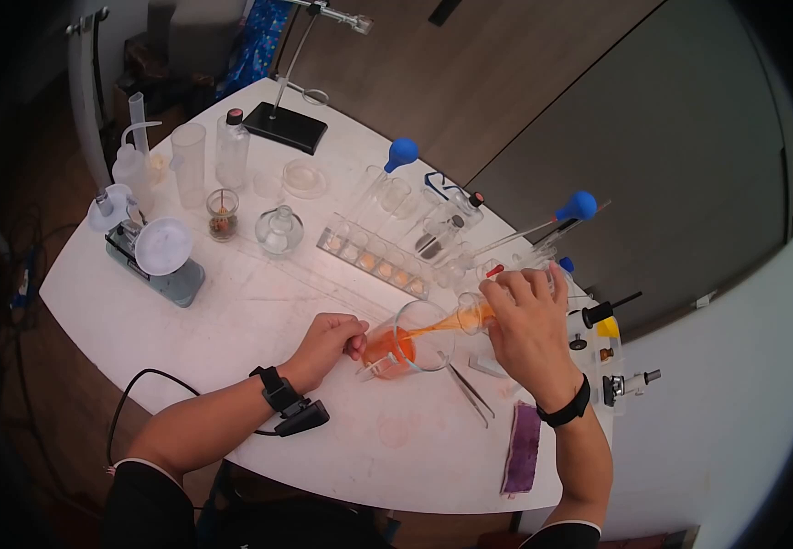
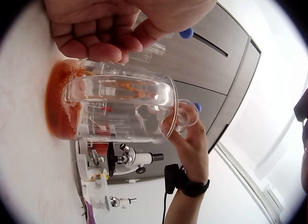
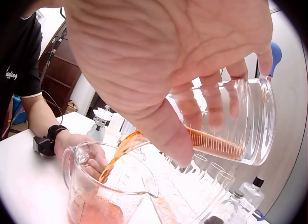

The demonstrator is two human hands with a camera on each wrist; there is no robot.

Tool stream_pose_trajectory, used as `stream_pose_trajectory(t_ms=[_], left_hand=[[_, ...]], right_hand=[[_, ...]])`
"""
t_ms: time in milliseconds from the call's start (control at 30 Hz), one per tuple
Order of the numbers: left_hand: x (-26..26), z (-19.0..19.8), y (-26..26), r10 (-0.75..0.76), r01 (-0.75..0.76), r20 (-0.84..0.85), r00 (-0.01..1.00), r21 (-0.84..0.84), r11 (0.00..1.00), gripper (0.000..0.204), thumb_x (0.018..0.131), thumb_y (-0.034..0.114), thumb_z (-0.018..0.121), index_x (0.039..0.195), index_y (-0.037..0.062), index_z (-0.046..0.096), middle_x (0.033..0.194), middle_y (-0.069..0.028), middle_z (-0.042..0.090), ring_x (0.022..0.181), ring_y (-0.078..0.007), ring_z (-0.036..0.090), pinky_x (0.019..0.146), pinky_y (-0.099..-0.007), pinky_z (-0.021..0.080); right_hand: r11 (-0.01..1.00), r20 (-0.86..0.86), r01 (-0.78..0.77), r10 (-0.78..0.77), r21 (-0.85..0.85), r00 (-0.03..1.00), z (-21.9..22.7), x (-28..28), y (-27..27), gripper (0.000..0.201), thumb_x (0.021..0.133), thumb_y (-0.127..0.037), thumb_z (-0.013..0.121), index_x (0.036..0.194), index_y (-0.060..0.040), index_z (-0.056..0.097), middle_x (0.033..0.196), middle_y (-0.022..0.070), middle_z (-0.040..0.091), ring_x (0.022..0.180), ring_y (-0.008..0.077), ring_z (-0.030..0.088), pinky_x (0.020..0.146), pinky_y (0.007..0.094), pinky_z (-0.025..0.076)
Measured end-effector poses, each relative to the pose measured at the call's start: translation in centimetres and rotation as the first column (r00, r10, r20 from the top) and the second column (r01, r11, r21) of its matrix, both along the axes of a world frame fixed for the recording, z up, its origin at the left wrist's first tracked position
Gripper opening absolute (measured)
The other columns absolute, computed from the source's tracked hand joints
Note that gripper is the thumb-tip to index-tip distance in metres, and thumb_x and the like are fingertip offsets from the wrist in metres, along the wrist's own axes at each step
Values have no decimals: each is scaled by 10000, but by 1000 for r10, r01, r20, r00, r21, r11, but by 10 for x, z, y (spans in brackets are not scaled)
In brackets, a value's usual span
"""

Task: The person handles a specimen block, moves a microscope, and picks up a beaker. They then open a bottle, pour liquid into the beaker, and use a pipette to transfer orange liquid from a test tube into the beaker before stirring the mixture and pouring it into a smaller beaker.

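A clear glass measuring jug (image 1: 426,340) with a handle stands on the white table, orange-red liquid (image 2: 62,106) in its bottom. My right hand (image 1: 532,329) grips a glass beaker (image 3: 226,123) tipped on its side over the jug's rim. From the beaker's mouth an orange stream (image 3: 120,152) runs down into the jug. Some orange liquid still lies along the beaker's lower wall. Beside the jug, near its handle (image 2: 120,90), my left hand (image 1: 325,349) rests with fingers loosely curled and nothing in them.
Tweezers (image 1: 471,398) and a purple cloth (image 1: 522,448) lie right of the jug. Behind it stands a rack (image 1: 374,261) with several cups. Farther left are a balance (image 1: 163,265), bottles and a black-based stand (image 1: 285,128). A microscope (image 2: 137,159) stands at the right.
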State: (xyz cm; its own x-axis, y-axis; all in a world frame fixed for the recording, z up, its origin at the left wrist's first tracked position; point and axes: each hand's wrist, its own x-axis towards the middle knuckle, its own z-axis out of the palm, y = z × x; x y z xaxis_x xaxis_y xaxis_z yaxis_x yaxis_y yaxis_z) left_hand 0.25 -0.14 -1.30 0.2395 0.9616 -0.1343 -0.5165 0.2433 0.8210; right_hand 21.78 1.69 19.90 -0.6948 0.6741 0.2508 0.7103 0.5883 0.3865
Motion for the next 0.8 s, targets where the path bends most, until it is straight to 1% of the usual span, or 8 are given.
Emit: stream_pose_trajectory(t_ms=[167, 367, 467, 600, 800], left_hand=[[0, 2, 0, -2, 2, -9, 1000, -4, 1000, 329, 946, 171, 544, 633, 71, 530, 653, -51, 583, 605, -123, 522, 653, -253, 440], [0, 4, 0, 6, -6, -16, 1000, -16, 1000, 328, 945, 167, 541, 632, 69, 524, 650, -52, 577, 607, -129, 519, 652, -257, 438], [0, 4, -1, 7, -7, -14, 1000, -17, 1000, 324, 944, 163, 537, 634, 69, 521, 650, -51, 573, 613, -133, 516, 657, -260, 433], [0, 7, 0, 0, -1, -30, 1000, -31, 1000, 320, 944, 160, 531, 638, 69, 518, 653, -51, 567, 621, -138, 509, 666, -264, 426], [-1, 8, -1, -4, 4, -19, 1000, -33, 999, 322, 947, 162, 526, 639, 68, 512, 659, -56, 565, 627, -140, 505, 668, -264, 422]], right_hand=[[994, 77, -34, 26, 103, 997, -2, -8, -2, 350, 705, -5, 624, 1040, -108, 614, 1030, 55, 572, 1093, 274, 528, 1101, 568, 264], [958, 178, -142, 99, 248, 979, -6, -21, -6, 237, 758, -51, 591, 992, -80, 614, 991, 67, 561, 1049, 262, 549, 1109, 504, 316], [938, 280, -184, 100, 294, 955, -9, -27, -6, 207, 763, -87, 603, 968, -53, 614, 997, 83, 562, 1058, 261, 554, 1104, 477, 342], [942, 349, -192, 88, 277, 933, -13, -32, -7, 212, 771, -105, 607, 969, -30, 610, 1016, 106, 564, 1077, 271, 553, 1103, 474, 350], [943, 325, -199, 107, 266, 940, -12, -31, -7, 242, 767, -102, 611, 1000, -39, 609, 999, 103, 555, 1064, 276, 554, 1084, 477, 367]])
